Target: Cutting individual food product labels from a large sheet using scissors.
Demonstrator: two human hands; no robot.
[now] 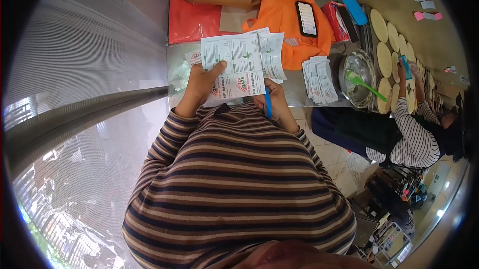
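My left hand (205, 82) grips a printed paper sheet (234, 54) by its left side, the thumb lying on top. At the sheet's lower right corner, my right hand (275, 99) holds blue-handled scissors (268, 102); the blades are hidden by the paper. More printed sheets (275, 52) lie behind the held one, to its right. Further right, a stack of cut printed labels (320, 80) rests on the metal table (295, 99) near its front edge. A small printed piece (193, 57) shows left of the held sheet.
Beyond the sheets lie a red plastic bag (194, 18) and an orange cloth bag (284, 3) bearing a phone (307, 19). A metal bowl (370, 70) with a green spatula (361, 82) stands right, beside round dough bases (384, 59). A co-worker (415, 138) stands farther right.
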